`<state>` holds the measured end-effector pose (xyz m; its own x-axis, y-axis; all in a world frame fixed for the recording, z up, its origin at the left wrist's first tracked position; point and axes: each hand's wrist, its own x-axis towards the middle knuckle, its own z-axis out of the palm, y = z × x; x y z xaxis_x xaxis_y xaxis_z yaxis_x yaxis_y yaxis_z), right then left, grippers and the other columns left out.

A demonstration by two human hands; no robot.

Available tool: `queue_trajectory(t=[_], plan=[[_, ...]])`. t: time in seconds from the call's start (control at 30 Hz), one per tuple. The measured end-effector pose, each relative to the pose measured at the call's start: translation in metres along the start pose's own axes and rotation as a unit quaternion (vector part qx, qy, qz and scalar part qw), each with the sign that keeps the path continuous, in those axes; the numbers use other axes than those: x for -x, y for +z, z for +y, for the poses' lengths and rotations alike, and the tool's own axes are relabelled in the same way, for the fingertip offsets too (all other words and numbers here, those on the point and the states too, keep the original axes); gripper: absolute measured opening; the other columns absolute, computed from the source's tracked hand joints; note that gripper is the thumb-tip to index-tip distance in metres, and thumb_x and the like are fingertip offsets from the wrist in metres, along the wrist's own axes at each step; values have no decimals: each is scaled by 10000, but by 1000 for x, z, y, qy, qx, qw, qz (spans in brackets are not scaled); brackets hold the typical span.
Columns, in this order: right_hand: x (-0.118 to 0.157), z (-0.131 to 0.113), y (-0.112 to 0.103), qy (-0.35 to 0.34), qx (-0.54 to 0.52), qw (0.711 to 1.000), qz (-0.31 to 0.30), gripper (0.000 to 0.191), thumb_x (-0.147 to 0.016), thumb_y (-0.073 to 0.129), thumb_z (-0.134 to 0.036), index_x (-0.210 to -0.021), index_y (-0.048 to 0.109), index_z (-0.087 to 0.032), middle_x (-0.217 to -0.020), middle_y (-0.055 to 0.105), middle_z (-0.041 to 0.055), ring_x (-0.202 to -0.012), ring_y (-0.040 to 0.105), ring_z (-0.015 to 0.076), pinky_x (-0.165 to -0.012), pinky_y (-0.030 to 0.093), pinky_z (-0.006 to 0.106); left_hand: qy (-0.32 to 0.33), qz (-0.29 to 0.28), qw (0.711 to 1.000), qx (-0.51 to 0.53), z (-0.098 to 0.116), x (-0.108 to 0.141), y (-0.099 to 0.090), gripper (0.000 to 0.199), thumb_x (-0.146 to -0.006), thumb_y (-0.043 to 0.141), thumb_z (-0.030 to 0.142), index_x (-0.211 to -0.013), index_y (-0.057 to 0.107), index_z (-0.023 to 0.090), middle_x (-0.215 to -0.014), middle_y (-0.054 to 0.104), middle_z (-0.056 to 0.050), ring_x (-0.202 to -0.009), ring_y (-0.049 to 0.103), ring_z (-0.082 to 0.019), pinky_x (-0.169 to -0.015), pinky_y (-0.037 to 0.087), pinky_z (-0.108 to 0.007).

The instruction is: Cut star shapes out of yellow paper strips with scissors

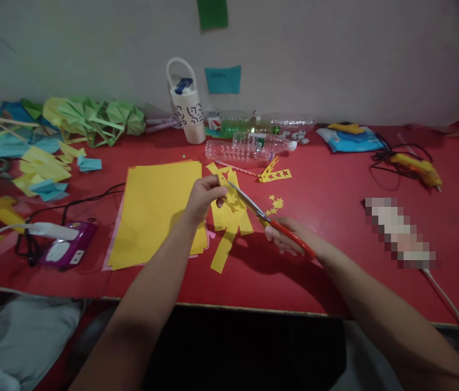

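Over the table, my right hand (286, 236) grips a pair of red-handled scissors (262, 214), blades pointing up and left. The blade tips reach close to my left hand (207, 196), whose thumb and fingers are pinched on a small piece of yellow paper (221, 178), mostly hidden by the fingers. Below both hands lie loose yellow paper strips (223, 252), some overlapping. Small yellow paper stars (278, 203) are scattered just past the scissors. Beyond them is a yellow strip with star-shaped holes (281, 175).
A stack of yellow sheets (159, 212) lies left of the strips. Behind stand a white tumbler (188, 117) and lying plastic bottles (239, 150). Yellow glue gun (416, 168) and blurred-out object (400, 231) are right; purple power strip (68, 244) and folded papers (99, 117) left, near another person's clothing (29, 336).
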<state>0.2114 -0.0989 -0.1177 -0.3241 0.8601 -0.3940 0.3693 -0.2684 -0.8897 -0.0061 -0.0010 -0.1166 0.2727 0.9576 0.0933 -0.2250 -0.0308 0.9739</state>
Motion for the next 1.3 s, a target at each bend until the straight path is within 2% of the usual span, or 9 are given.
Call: queue_trajectory(t=[0.37,0.67,0.9,1.0,1.3], plan=[[2,-5,2,-19,-22,1000,-9,495,-760,660,-651,-643,464,-212,-437,409,-101,-316,364,51,-361,390,216,-18,3,1000,13,4,-1,2,103,-497,690,224,-484,609,161,-439,538,38,-340,437,-50,-323,331,-179],[-2,3,3,-34,-32,999,-14,457,-817,610,-618,-658,480,-210,-402,408,-105,-294,376,49,-395,434,222,18,2,1000,20,-4,0,9,153,-579,710,258,-517,607,164,-420,548,37,-357,488,-68,-385,401,-201],[0,0,15,-44,-80,996,-8,487,-799,589,-671,-672,451,-221,-389,373,-128,-298,336,46,-417,429,231,54,26,998,32,-10,4,17,76,-631,689,243,-628,662,172,-500,608,34,-389,513,-63,-421,427,-209],[0,1,19,-41,-88,995,-9,499,-798,585,-686,-677,425,-229,-396,374,-128,-307,338,46,-410,411,225,56,31,998,23,-11,4,17,86,-639,678,251,-618,634,180,-496,588,39,-398,509,-61,-430,432,-214],[0,2,19,-56,-86,995,-17,493,-814,567,-684,-677,424,-232,-376,377,-131,-298,336,48,-459,463,246,48,34,998,34,-11,3,17,101,-619,685,258,-613,628,175,-492,586,41,-396,510,-67,-420,430,-216]])
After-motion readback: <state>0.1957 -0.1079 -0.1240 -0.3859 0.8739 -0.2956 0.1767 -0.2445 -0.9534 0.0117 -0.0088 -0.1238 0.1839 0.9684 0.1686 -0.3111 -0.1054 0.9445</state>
